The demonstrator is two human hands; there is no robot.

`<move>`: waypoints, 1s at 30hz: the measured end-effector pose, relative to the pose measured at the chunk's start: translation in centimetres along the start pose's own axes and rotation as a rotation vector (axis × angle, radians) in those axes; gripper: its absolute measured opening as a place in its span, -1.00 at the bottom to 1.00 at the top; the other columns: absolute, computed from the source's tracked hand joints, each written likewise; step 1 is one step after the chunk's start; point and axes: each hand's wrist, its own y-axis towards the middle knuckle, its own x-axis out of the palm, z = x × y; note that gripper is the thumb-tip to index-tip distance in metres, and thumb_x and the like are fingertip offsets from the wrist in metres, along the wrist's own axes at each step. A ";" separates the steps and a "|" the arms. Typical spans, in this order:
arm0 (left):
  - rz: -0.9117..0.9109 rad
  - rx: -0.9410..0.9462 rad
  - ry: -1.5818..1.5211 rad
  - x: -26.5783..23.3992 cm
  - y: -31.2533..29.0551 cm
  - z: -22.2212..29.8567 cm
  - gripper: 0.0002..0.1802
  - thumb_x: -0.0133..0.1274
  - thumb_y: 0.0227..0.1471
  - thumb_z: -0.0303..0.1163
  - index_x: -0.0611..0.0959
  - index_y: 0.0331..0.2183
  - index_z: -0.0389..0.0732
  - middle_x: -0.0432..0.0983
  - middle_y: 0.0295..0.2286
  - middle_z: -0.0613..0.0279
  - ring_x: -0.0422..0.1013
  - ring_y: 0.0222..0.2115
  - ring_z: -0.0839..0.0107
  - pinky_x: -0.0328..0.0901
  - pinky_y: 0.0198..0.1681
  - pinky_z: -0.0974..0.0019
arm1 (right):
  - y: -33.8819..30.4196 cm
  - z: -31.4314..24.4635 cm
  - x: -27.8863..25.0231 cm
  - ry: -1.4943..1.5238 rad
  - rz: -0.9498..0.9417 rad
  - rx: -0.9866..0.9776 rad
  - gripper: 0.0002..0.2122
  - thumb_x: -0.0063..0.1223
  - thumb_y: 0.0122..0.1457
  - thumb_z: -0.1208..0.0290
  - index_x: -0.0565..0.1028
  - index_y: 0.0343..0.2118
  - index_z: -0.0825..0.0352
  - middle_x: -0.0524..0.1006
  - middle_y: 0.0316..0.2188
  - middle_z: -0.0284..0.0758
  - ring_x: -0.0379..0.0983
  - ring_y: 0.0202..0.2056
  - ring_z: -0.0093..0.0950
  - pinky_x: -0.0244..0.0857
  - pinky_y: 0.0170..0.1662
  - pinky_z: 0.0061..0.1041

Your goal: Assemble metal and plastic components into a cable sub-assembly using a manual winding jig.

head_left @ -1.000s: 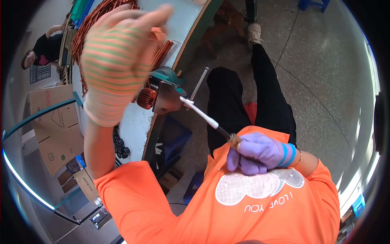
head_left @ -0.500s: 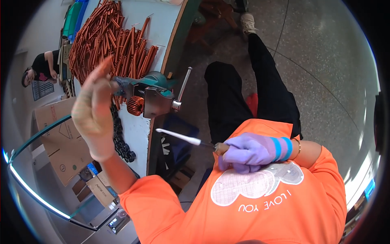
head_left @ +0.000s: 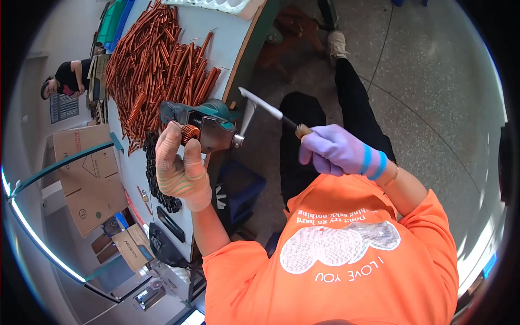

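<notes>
Cardboard boxes (head_left: 86,173) stand at your far left on the floor, flaps closed, so you cannot tell what is in them. Next to them the pale table (head_left: 135,179) carries a big heap of copper coil springs (head_left: 157,65), and a dark chain-like string of parts (head_left: 157,179) lies along its near edge. A white moulded tray (head_left: 222,5) sits at the table's far end; what it holds is cut off by the rim. Your left hand (head_left: 181,168), in a striped knit glove, is held with fingers loosely extended, fingertips touching the small copper coil (head_left: 189,132) that sits clamped in the green bench vise (head_left: 208,122) on the table edge. The hand is not gripping it, only resting against it. To the right, your right hand (head_left: 338,151), in a purple glove with blue bands, is closed around the wooden handle of a thin white-bladed tool (head_left: 268,108), whose tip points up and left, just above the vise and apart from the coil.
</notes>
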 end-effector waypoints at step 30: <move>-0.483 0.561 0.722 -0.6 0.4 9.9 -0.58 0.18 -0.30 -0.50 0.70 -0.24 -0.03 0.53 -0.35 0.40 0.41 -0.48 0.46 0.32 -0.46 0.42 | 7.0 -1.8 7.4 -0.084 0.071 -0.639 -0.88 0.05 0.12 0.40 0.52 -0.39 0.34 0.44 -0.62 -0.48 0.31 -0.63 -0.58 0.18 -0.55 -0.62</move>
